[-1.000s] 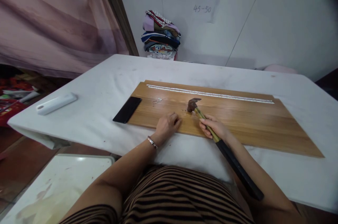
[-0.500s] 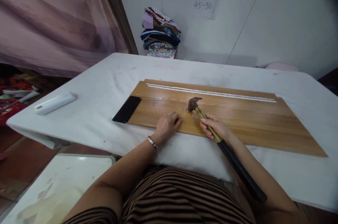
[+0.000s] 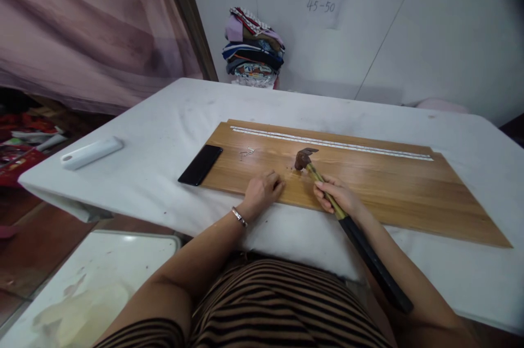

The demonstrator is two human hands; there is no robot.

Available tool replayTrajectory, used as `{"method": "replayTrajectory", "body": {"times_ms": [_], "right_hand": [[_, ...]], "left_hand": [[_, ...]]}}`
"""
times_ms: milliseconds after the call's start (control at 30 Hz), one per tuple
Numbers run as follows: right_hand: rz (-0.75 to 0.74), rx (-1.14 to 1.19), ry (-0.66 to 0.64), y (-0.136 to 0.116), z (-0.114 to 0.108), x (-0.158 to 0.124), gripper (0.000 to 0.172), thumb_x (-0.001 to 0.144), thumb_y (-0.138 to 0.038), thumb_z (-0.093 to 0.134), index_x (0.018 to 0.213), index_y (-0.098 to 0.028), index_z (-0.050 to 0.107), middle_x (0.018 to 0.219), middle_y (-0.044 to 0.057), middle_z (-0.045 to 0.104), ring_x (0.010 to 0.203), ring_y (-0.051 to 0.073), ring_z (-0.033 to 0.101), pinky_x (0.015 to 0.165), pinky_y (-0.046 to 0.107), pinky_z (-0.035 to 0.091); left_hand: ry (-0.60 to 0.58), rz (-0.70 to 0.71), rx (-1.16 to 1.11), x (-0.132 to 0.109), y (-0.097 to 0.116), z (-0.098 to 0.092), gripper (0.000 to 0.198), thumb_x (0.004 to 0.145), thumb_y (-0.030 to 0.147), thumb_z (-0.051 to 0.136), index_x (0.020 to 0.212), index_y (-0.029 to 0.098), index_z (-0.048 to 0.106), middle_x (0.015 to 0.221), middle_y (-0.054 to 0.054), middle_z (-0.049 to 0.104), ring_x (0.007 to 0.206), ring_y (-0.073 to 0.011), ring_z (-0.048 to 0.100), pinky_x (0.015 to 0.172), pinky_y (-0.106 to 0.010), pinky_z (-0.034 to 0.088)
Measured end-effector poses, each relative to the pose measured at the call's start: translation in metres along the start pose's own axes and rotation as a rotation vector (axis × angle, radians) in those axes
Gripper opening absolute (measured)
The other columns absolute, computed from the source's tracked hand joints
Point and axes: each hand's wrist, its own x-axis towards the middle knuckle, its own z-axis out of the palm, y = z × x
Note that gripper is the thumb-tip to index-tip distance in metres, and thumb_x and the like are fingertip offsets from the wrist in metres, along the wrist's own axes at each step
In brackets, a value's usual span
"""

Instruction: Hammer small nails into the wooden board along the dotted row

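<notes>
My right hand [image 3: 335,195] grips a claw hammer [image 3: 333,203] by the yellow upper part of its handle, close below the head. The long black grip runs back under my forearm. The hammer's rusty head is low over the wooden board [image 3: 393,189]; whether it touches cannot be seen. Just left of the head, a few tiny dark specks [image 3: 289,168] mark the board, too small to name. With its fingers curled in, my left hand [image 3: 264,189] rests on the board's near edge, and nothing shows in it. Several loose nails [image 3: 247,152] lie beyond it.
A black phone [image 3: 200,165] overlaps the board's left end. Two white measuring strips [image 3: 331,143] run along the far side. A white handled object [image 3: 92,152] lies left on the white-covered table [image 3: 155,118]. Folded clothes [image 3: 254,47] are stacked by the wall; a white stool [image 3: 135,239] stands lower left.
The whole view has shifted slightly. Both hands and the hammer keep nearly the same places on the board.
</notes>
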Motion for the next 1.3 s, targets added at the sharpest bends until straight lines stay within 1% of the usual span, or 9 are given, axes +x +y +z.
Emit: {"method": "replayTrajectory", "body": {"times_ms": [200, 367, 567, 800, 933, 1133, 1300], "right_hand": [[-0.005, 0.023, 0.017, -0.0004, 0.0010, 0.0006, 0.037, 0.077, -0.051, 0.070, 0.075, -0.023, 0.046, 0.054, -0.009, 0.047, 0.034, 0.004, 0.035, 0.030, 0.018, 0.029], [-0.008, 0.008, 0.002, -0.0007, 0.0019, -0.0002, 0.035, 0.079, -0.049, 0.068, 0.076, -0.023, 0.046, 0.053, -0.009, 0.046, 0.035, 0.005, 0.035, 0.030, 0.018, 0.028], [-0.013, 0.003, 0.016, 0.0016, 0.0007, 0.0008, 0.037, 0.077, -0.050, 0.069, 0.074, -0.022, 0.045, 0.057, -0.008, 0.048, 0.034, 0.004, 0.036, 0.030, 0.018, 0.029], [0.000, 0.010, 0.020, 0.0022, -0.0002, 0.0018, 0.036, 0.077, -0.049, 0.070, 0.076, -0.022, 0.046, 0.058, -0.008, 0.049, 0.035, 0.004, 0.036, 0.030, 0.017, 0.029], [0.002, 0.014, 0.002, 0.0017, -0.0002, 0.0014, 0.036, 0.078, -0.050, 0.068, 0.077, -0.023, 0.045, 0.056, -0.009, 0.048, 0.034, 0.004, 0.035, 0.029, 0.017, 0.028], [-0.006, 0.042, 0.026, 0.0007, 0.0006, 0.0005, 0.037, 0.076, -0.050, 0.071, 0.079, -0.022, 0.046, 0.059, -0.009, 0.050, 0.035, 0.004, 0.038, 0.029, 0.017, 0.029], [-0.008, 0.043, 0.013, 0.0017, 0.0005, 0.0011, 0.037, 0.076, -0.050, 0.070, 0.079, -0.023, 0.046, 0.059, -0.009, 0.049, 0.035, 0.004, 0.038, 0.030, 0.017, 0.029]], "left_hand": [[0.005, -0.014, -0.001, -0.0007, 0.0014, -0.0005, 0.020, 0.096, 0.031, 0.056, 0.079, 0.020, 0.059, 0.088, -0.004, 0.063, 0.085, -0.0168, 0.060, 0.073, -0.028, 0.043], [0.008, -0.019, -0.010, -0.0001, -0.0002, 0.0009, 0.019, 0.095, 0.031, 0.056, 0.080, 0.021, 0.060, 0.086, -0.003, 0.063, 0.084, -0.0165, 0.060, 0.072, -0.028, 0.043], [0.005, -0.010, -0.010, 0.0004, -0.0005, 0.0008, 0.018, 0.095, 0.030, 0.056, 0.081, 0.021, 0.061, 0.087, -0.003, 0.063, 0.084, -0.0170, 0.060, 0.073, -0.029, 0.043], [0.004, -0.022, -0.015, 0.0002, 0.0010, 0.0001, 0.018, 0.095, 0.029, 0.055, 0.080, 0.021, 0.061, 0.087, -0.004, 0.062, 0.084, -0.0171, 0.060, 0.072, -0.029, 0.043], [-0.004, -0.022, -0.001, 0.0001, 0.0009, 0.0000, 0.018, 0.095, 0.029, 0.056, 0.080, 0.021, 0.060, 0.087, -0.004, 0.063, 0.084, -0.0174, 0.060, 0.072, -0.029, 0.043], [0.016, -0.010, 0.005, -0.0003, -0.0009, 0.0024, 0.020, 0.095, 0.031, 0.056, 0.079, 0.020, 0.061, 0.086, -0.003, 0.063, 0.084, -0.0163, 0.060, 0.072, -0.028, 0.042], [0.024, -0.002, -0.005, -0.0006, -0.0016, 0.0034, 0.019, 0.095, 0.030, 0.055, 0.080, 0.021, 0.061, 0.087, -0.003, 0.063, 0.083, -0.0158, 0.060, 0.072, -0.028, 0.042]]}}
